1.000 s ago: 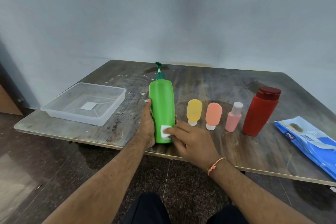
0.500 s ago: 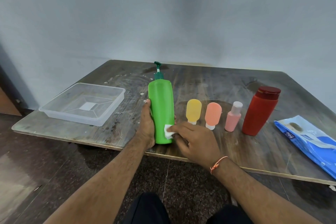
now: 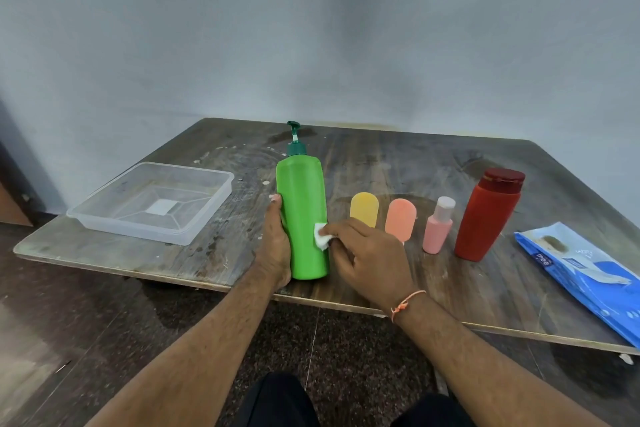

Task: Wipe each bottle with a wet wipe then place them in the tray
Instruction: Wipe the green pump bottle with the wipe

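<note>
Left hand (image 3: 275, 246) grips the green pump bottle (image 3: 304, 218) from its left side, fingers wrapped behind, thumb up along the side. Bottle stands upright near the front edge of the desk (image 3: 398, 163), about mid-width. Right hand (image 3: 367, 262) pinches a small folded white wipe (image 3: 321, 236) in its fingertips and presses it on the bottle's lower right side.

4 more bottles stand upright in a row to the right, apart from each other: yellow bottle (image 3: 363, 209), orange bottle (image 3: 400, 220), small pink bottle (image 3: 438, 227), tall red bottle (image 3: 488, 215). Yellow bottle is partly hidden behind the right hand.

Clear plastic tray (image 3: 194, 232) sits near the desk's left edge, nothing in it. Blue wipes pack (image 3: 581, 274) lies flat at the right front corner. An orange thread (image 3: 405, 303) circles the right wrist.
</note>
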Motion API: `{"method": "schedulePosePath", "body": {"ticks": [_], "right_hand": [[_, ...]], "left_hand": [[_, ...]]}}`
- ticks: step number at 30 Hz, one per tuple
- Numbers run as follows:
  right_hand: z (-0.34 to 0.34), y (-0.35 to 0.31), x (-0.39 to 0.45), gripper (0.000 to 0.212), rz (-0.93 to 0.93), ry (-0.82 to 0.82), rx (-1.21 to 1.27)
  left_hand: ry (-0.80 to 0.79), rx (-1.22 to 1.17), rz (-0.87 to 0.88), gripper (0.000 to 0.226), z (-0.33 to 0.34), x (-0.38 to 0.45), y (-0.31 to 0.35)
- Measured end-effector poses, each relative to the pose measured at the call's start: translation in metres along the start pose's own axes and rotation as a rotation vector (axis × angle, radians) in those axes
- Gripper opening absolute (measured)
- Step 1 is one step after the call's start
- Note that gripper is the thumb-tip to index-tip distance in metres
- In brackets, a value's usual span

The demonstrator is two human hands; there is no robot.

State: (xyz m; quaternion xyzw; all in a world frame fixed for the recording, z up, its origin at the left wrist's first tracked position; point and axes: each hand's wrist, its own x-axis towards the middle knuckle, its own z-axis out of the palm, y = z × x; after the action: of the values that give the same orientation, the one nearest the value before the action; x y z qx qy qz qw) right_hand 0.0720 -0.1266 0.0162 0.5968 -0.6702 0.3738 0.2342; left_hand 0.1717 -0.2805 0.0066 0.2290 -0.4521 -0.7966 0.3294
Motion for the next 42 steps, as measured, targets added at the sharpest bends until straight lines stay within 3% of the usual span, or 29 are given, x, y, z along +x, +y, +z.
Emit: {"method": "schedulePosePath", "body": {"ticks": [4,10,16,22,29,35,42], "right_hand": [[0.006,-0.006,0.014,0.026,0.063,0.061,0.053],[0.0,-0.005,0.002,0.021,-0.1,-0.04,-0.015],[0.006,-0.009,0.026,0.022,0.073,0.101,0.036],[0.001,-0.006,0.018,0.018,-0.026,0.003,0.032],[0.004,-0.009,0.041,0.022,0.127,0.139,0.052],[0.001,-0.002,0.029,0.02,-0.037,0.042,0.035],[0.001,-0.012,0.049,0.021,0.104,0.164,0.012]], "left_hand": [[0.01,-0.036,0.003,0.074,0.001,-0.003,0.001],[-0.019,0.001,0.012,0.084,-0.002,-0.002,0.001],[0.003,-0.017,0.025,0.072,0.003,-0.007,0.003],[-0.014,-0.04,0.002,0.075,0.004,-0.008,0.005],[-0.036,-0.056,0.031,0.075,0.011,-0.014,0.008],[-0.027,-0.098,0.015,0.074,0.009,-0.013,0.007],[-0.038,-0.039,0.054,0.074,0.013,-0.02,0.01]]}}
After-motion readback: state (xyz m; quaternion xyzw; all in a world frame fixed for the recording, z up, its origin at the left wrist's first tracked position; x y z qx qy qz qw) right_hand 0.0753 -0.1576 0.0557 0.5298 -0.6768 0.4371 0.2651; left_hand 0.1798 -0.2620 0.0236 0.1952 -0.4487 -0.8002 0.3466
